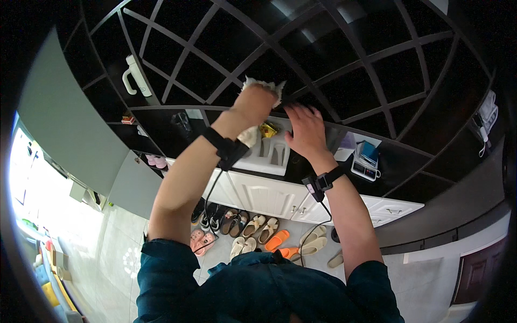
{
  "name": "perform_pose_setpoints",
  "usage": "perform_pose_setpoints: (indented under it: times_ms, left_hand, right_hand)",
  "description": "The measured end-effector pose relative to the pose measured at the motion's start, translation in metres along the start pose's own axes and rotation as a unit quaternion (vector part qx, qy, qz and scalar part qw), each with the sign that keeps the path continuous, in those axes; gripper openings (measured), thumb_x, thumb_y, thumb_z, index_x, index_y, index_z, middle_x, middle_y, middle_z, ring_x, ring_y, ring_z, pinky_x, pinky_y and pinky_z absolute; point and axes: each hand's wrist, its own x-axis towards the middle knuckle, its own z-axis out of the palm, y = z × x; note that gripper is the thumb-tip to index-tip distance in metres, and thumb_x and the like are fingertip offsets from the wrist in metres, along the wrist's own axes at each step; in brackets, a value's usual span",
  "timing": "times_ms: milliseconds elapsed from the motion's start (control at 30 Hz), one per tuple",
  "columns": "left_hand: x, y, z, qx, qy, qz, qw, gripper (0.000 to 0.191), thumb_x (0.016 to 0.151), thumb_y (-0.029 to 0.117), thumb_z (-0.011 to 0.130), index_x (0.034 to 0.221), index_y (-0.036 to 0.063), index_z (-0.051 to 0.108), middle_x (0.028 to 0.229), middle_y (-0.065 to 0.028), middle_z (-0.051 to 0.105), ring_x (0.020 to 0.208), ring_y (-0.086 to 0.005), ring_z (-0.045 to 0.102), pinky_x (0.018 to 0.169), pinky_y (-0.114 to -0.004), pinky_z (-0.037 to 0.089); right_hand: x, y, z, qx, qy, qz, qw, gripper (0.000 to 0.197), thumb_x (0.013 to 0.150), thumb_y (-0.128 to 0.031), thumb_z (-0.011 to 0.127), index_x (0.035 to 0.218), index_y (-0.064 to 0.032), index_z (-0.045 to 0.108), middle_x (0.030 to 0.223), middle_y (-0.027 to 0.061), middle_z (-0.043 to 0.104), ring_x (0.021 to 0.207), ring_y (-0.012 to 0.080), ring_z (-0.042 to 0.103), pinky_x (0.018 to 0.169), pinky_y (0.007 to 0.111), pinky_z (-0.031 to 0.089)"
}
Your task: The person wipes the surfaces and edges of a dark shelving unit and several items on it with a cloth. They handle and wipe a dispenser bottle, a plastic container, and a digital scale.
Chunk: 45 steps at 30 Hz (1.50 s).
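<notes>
My left hand (258, 103) is closed on a crumpled white cloth or tissue (279, 89), pressed against a black panel (250, 68) with crossing grey strips. Just to its right, my right hand (307, 127) holds nothing; its spread fingers rest near the panel's lower edge, with the thumb apart. Between and below the hands, a white moulded tray (262, 161) sits on the black countertop, with a yellow packet (268, 130) at its far side. A cream-coloured item (248, 136) lies partly hidden by my left forearm. Both wrists wear black straps with small cabled devices.
A white handled tumbler (138, 76) stands at the left. On the right of the counter, a blue box (369, 153) rests on a white device (364, 168). White cabinet doors (268, 194) are below, and several shoes and orange slippers (277, 240) line the floor.
</notes>
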Motion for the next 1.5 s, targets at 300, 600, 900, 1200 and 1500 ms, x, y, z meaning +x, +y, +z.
perform_pose_setpoints:
  times_ms: [300, 600, 900, 1200, 1500]
  left_hand:
    - [0.005, 0.039, 0.024, -0.414, 0.206, -0.049, 0.885, 0.065, 0.096, 0.037, 0.055, 0.144, -0.0042, 0.039, 0.145, -0.027, 0.042, 0.132, -0.0403, 0.045, 0.107, -0.041, 0.04]
    - [0.046, 0.035, 0.013, -0.414, 0.151, -0.092, 0.893, 0.095, 0.084, 0.063, 0.062, 0.141, -0.0089, 0.039, 0.143, -0.0321, 0.042, 0.133, -0.0423, 0.044, 0.108, -0.044, 0.039]
    - [0.003, 0.071, 0.018, -0.374, 0.299, -0.044, 0.877, 0.064, 0.082, -0.005, 0.056, 0.143, -0.003, 0.037, 0.145, -0.0252, 0.042, 0.13, -0.0433, 0.044, 0.107, -0.045, 0.041]
    - [0.025, 0.06, -0.039, -0.794, 0.179, -0.236, 0.531, 0.042, 0.102, 0.024, 0.043, 0.136, -0.0008, 0.044, 0.122, -0.0193, 0.058, 0.11, -0.0353, 0.057, 0.093, -0.047, 0.047]
    - [0.02, 0.044, -0.069, -0.93, 0.279, -0.228, 0.069, 0.037, 0.101, 0.034, 0.044, 0.117, 0.003, 0.055, 0.112, -0.017, 0.061, 0.103, -0.0343, 0.057, 0.091, -0.05, 0.047]
  right_hand:
    - [0.002, -0.006, 0.006, -0.038, -0.02, 0.019, 0.999, 0.053, 0.07, -0.024, 0.075, 0.117, -0.0043, 0.06, 0.122, 0.0138, 0.06, 0.122, 0.0271, 0.052, 0.109, 0.047, 0.033]
    - [0.005, -0.009, 0.006, -0.012, -0.01, 0.035, 0.999, 0.051, 0.071, -0.03, 0.075, 0.114, -0.0064, 0.063, 0.119, 0.0132, 0.061, 0.119, 0.0279, 0.052, 0.104, 0.048, 0.035]
    - [0.001, 0.0, 0.012, -0.054, -0.036, 0.046, 0.997, 0.042, 0.075, -0.024, 0.069, 0.113, -0.0077, 0.063, 0.112, 0.0114, 0.063, 0.115, 0.0294, 0.053, 0.107, 0.047, 0.032]
    - [-0.005, 0.002, 0.027, -0.072, 0.041, 0.009, 0.997, 0.061, 0.075, -0.025, 0.07, 0.13, -0.003, 0.054, 0.127, 0.018, 0.058, 0.117, 0.035, 0.055, 0.101, 0.049, 0.04]
    - [-0.002, -0.002, 0.013, -0.016, 0.061, -0.009, 0.998, 0.056, 0.071, -0.018, 0.07, 0.125, -0.0095, 0.06, 0.113, 0.0162, 0.065, 0.108, 0.0319, 0.06, 0.106, 0.05, 0.039]
